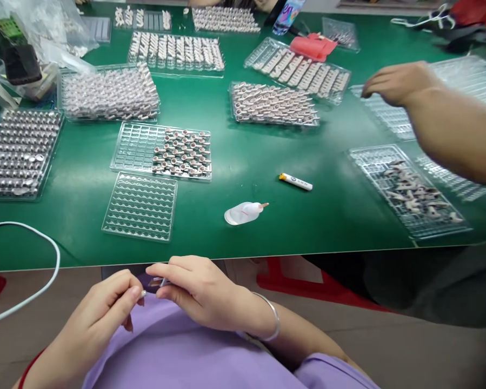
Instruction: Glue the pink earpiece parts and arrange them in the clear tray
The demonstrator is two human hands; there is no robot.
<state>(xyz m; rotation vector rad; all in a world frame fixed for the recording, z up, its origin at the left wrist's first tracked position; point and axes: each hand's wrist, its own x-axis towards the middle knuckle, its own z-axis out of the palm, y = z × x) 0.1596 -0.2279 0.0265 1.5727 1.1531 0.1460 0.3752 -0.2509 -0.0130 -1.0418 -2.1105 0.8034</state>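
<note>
Above my lap, just short of the table's front edge, my left hand (105,310) pinches a small shiny silvery piece (143,294) between thumb and forefinger. To its right, my right hand (202,292), with a bangle on the wrist, closes thumb and fingers round a small whitish part (161,281), mostly hidden by the fingers. The two pieces are close but look apart. On the table beyond lie a clear tray (139,208) with rows of hollows and a tray partly filled with small ring-headed parts (184,153).
A white squeeze bottle (243,213) and a white marker-like tube (295,181) lie on the green table (210,243). Filled trays (108,92) stand behind. At left are a tray of round metal pieces (18,151) and a cable (58,254). A co-worker's arm (449,119) reaches in from the right.
</note>
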